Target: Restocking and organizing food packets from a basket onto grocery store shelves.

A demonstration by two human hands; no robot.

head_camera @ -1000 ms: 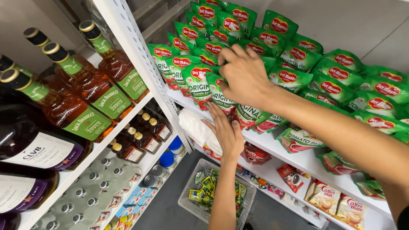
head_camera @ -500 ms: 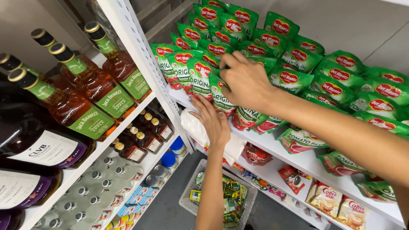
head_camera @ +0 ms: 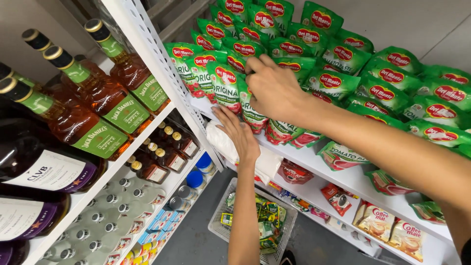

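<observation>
Right hand [head_camera: 274,88] fingers curled over top of a green pouch [head_camera: 251,105] in the front shelf row, left hand [head_camera: 238,135] flat and open just below it, palm against white shelf edge [head_camera: 314,159], basket [head_camera: 255,225] on floor under left forearm, bottles [head_camera: 98,108] far left of both hands

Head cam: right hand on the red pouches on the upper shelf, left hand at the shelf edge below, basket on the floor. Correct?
Not quite: the head view shows the pouches are green, not red. The rest holds: the right hand rests on them on the upper shelf, the left hand is at the shelf edge below, and the basket sits on the floor.
</observation>
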